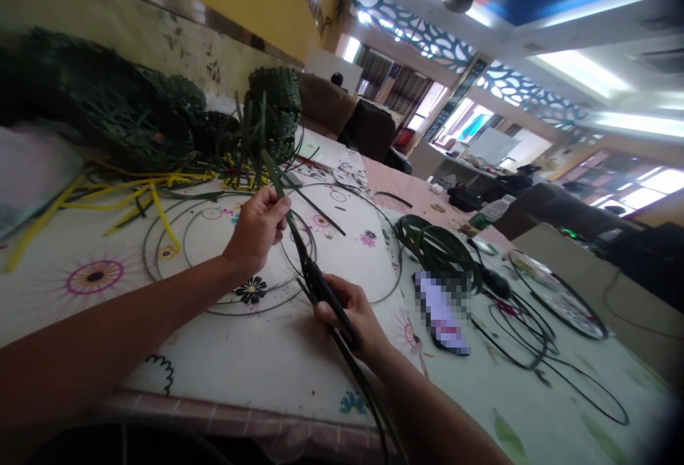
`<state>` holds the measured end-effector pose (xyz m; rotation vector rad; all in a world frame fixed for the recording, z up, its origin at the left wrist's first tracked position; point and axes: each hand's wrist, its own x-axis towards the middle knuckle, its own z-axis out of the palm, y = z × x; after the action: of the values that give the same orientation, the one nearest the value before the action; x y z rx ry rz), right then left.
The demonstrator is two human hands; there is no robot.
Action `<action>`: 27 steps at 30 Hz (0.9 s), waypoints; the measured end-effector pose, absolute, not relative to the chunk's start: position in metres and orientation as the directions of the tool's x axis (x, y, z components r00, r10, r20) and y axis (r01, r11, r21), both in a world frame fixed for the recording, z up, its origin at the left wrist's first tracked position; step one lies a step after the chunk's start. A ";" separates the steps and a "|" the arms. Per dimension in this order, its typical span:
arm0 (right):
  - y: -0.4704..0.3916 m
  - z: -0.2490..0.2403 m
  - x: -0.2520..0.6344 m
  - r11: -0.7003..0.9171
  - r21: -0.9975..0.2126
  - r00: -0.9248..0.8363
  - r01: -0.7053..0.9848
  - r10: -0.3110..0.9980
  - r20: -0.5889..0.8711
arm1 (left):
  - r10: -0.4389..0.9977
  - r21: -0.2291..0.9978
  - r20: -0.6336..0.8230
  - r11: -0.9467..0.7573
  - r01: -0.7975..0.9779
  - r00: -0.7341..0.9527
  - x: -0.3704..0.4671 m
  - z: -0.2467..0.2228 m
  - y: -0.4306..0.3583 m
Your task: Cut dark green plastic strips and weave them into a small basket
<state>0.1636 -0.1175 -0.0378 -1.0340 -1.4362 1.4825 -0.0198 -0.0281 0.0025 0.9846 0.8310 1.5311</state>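
My left hand (256, 228) pinches a flat dark green plastic strip (275, 169) between thumb and fingers, with one end sticking up past them. The strip runs down toward my right hand (350, 312). That hand is closed around a slim black hand tool (332, 300), whose narrow head meets the strip; its exact kind is hard to make out. Below my right hand, dark strips (368, 390) trail down past the table's front edge. Thin wire-like rings (208, 310) lie flat on the flowered tablecloth (299, 358) under both hands.
Dark green woven baskets (117, 105) stand at the back left, near loose yellow strips (133, 198). On the right lie coiled green strips (435, 244), a phone with a blurred screen (441, 315) and a looped black cord (582, 379). Dark chairs (368, 130) stand beyond.
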 end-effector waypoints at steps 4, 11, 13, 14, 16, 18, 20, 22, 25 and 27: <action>-0.121 -0.035 0.162 -0.007 -1.000 -0.331 0.020 0.943 -0.013 | 0.988 0.896 0.134 -0.155 -0.415 -0.078 -0.020 0.001 -0.028; -0.127 -0.037 0.158 -0.017 -0.996 -0.339 0.088 0.940 -0.046 | 0.992 0.882 0.066 -0.108 -0.459 -0.105 -0.028 0.004 -0.016; -0.127 -0.041 0.158 0.009 -0.996 -0.322 0.088 0.947 -0.020 | 0.993 0.878 0.064 -0.106 -0.467 -0.104 -0.030 0.006 -0.014; -0.126 -0.042 0.158 0.030 -0.996 -0.307 0.087 0.952 0.002 | 0.992 0.877 0.068 -0.111 -0.468 -0.108 -0.030 0.007 -0.014; -0.125 -0.045 0.157 0.055 -0.995 -0.273 0.083 0.961 0.030 | 0.989 0.873 0.085 -0.132 -0.470 -0.120 -0.028 0.008 -0.016; -0.124 -0.045 0.158 0.045 -0.996 -0.253 0.073 0.967 0.025 | 0.987 0.869 0.105 -0.151 -0.471 -0.123 -0.025 0.008 -0.020; -0.123 -0.044 0.158 0.026 -0.997 -0.248 0.071 0.969 0.007 | 0.986 0.865 0.123 -0.162 -0.474 -0.112 -0.023 0.009 -0.024; -0.122 -0.042 0.160 0.027 -0.997 -0.255 0.078 0.967 0.006 | 0.986 0.864 0.131 -0.166 -0.476 -0.105 -0.022 0.009 -0.027; -0.120 -0.043 0.162 0.032 -0.996 -0.272 0.080 0.962 0.009 | 0.986 0.867 0.126 -0.161 -0.472 -0.105 -0.022 0.008 -0.028; -0.118 -0.044 0.164 0.028 -0.997 -0.290 0.066 0.957 0.007 | 0.988 0.869 0.120 -0.154 -0.470 -0.101 -0.021 0.008 -0.027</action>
<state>0.1639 -0.1184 -0.0443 -1.0942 -1.4849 1.3750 -0.0214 -0.0273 0.0078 0.8945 0.8077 1.5562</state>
